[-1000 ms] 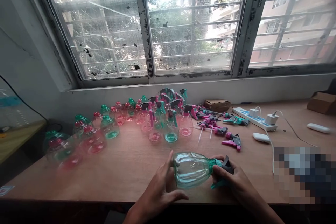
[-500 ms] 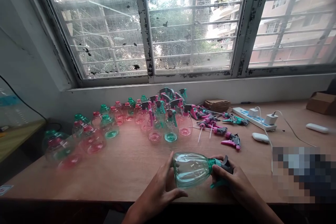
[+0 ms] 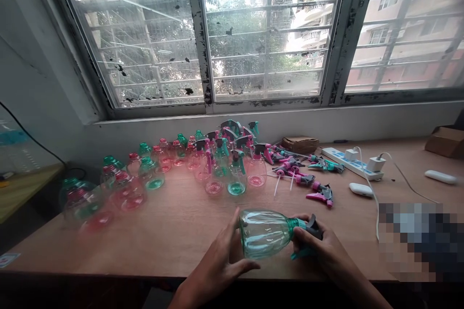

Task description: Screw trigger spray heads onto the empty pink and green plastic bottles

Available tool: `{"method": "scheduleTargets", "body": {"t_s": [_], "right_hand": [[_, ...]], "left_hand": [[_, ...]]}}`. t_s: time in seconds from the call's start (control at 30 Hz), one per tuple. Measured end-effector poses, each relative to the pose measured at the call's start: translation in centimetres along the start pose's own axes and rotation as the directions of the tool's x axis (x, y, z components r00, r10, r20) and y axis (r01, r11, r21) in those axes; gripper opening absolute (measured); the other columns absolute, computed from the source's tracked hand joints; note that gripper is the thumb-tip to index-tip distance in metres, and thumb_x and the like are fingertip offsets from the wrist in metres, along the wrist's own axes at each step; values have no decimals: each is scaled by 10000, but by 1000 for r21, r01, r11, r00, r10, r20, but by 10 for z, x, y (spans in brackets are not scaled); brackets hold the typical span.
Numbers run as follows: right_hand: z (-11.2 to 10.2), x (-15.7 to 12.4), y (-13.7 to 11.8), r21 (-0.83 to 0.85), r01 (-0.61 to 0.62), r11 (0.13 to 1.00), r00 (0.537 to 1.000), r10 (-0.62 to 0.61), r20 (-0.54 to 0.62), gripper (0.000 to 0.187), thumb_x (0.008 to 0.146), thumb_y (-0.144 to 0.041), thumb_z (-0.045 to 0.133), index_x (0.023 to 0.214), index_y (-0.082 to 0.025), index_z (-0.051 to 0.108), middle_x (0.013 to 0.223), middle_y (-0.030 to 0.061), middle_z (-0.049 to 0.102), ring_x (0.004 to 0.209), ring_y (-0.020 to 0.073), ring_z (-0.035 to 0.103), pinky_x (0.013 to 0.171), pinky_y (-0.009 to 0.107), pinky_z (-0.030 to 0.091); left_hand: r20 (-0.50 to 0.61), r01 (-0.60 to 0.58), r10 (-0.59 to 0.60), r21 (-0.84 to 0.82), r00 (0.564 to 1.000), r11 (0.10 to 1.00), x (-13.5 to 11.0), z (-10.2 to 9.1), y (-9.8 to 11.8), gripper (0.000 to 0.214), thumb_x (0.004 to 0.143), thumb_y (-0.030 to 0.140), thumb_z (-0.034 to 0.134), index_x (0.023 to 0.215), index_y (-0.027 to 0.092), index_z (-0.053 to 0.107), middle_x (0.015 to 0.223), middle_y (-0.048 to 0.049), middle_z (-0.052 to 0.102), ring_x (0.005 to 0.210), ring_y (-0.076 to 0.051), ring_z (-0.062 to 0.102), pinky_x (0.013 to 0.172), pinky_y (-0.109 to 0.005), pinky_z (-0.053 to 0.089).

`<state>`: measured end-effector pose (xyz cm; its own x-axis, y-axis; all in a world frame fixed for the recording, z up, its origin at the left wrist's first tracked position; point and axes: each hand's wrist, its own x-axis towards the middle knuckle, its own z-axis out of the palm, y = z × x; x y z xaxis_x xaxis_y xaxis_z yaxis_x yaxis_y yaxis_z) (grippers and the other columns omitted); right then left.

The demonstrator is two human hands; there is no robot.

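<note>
A clear green spray bottle (image 3: 265, 232) lies on its side just above the wooden table's (image 3: 174, 236) front edge. My left hand (image 3: 221, 263) cups the bottle's round base, fingers curled around it. My right hand (image 3: 322, 246) is closed on the grey and green trigger sprayer head (image 3: 311, 231) at the bottle's neck.
Several pink and green bottles (image 3: 217, 164) stand in rows toward the window sill; some carry sprayers. Loose trigger sprayers (image 3: 308, 178) lie right of them. A white power strip (image 3: 353, 161) with chargers, a white case (image 3: 360, 189) and cardboard boxes (image 3: 444, 140) sit at the right.
Almost nothing differs: the bottle stays between both hands, and my left hand has shifted very slightly on its base.
</note>
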<state>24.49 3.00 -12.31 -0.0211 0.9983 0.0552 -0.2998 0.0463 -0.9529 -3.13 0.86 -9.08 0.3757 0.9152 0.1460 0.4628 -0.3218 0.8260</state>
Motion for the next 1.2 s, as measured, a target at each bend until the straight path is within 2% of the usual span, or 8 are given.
{"method": "scheduleTargets", "body": {"t_s": [0.17, 0.37, 0.47, 0.63, 0.8, 0.9, 1.07, 1.2], "right_hand": [[1, 0, -1, -26, 2, 1000, 1000, -2, 0, 545, 667, -563, 924, 973, -182, 682, 584, 7, 716, 530, 227, 670, 551, 333, 544], [-1, 0, 1, -5, -7, 1000, 1000, 7, 14, 514, 694, -526, 922, 986, -182, 676, 590, 6, 721, 535, 219, 673, 548, 323, 554], [-3, 1, 2, -4, 0, 1000, 1000, 1, 26, 495, 726, -500, 913, 1007, -176, 664, 597, 7, 727, 534, 210, 674, 550, 317, 560], [-5, 2, 4, 4, 8, 1000, 998, -8, 54, 473, 748, -479, 907, 1011, -175, 659, 596, 4, 730, 542, 203, 684, 553, 300, 567], [-5, 2, 4, 6, 6, 1000, 998, -6, 56, 473, 754, -471, 904, 1019, -179, 644, 605, 2, 736, 533, 197, 686, 548, 294, 567], [-5, 2, 5, -1, 10, 1000, 998, -9, 59, 480, 755, -468, 904, 1029, -171, 643, 601, 4, 734, 534, 196, 686, 552, 295, 566], [-6, 2, 5, -1, 7, 1000, 999, -7, 53, 469, 749, -467, 907, 1008, -170, 652, 600, 4, 731, 529, 196, 688, 549, 297, 564], [-5, 2, 4, -4, 14, 1000, 998, -13, 57, 460, 761, -467, 900, 1010, -167, 656, 601, 8, 732, 533, 193, 683, 547, 292, 560]], "left_hand": [[48, -80, 83, -54, 995, 995, 0, 0, -6, 928, 963, 223, 622, 1652, 363, 16, 1704, -48, 319, 1535, -257, 376, 1257, -440, 300], [23, 7, -6, -13, 1000, 1000, 0, -1, 0, 1205, 769, 242, 867, 1653, 356, 56, 1722, -57, 267, 1591, -319, 218, 1281, -497, 227], [32, 3, -2, -27, 999, 1000, 0, -1, -3, 1131, 810, 276, 836, 1655, 342, 87, 1726, -68, 254, 1583, -322, 248, 1273, -494, 259], [44, -94, 96, -61, 994, 994, 0, 0, -10, 938, 948, 181, 624, 1642, 420, 40, 1713, -25, 296, 1529, -270, 387, 1246, -460, 335], [12, -50, 50, -22, 999, 998, 0, -1, -2, 1188, 782, 240, 864, 1648, 383, 65, 1675, -52, 377, 1557, -332, 311, 1270, -498, 276], [18, -37, 38, -54, 999, 998, 1, -1, -1, 1118, 796, 251, 855, 1642, 363, 135, 1681, -77, 356, 1534, -334, 361, 1254, -489, 319], [15, -173, 175, -78, 985, 982, 2, 0, -10, 867, 917, 134, 654, 1596, 423, 199, 1675, -55, 348, 1434, -275, 511, 1212, -448, 390], [9, -74, 74, -40, 997, 996, 1, 0, -4, 1105, 768, 204, 877, 1600, 400, 177, 1585, -80, 472, 1455, -317, 467, 1227, -479, 361]]}}
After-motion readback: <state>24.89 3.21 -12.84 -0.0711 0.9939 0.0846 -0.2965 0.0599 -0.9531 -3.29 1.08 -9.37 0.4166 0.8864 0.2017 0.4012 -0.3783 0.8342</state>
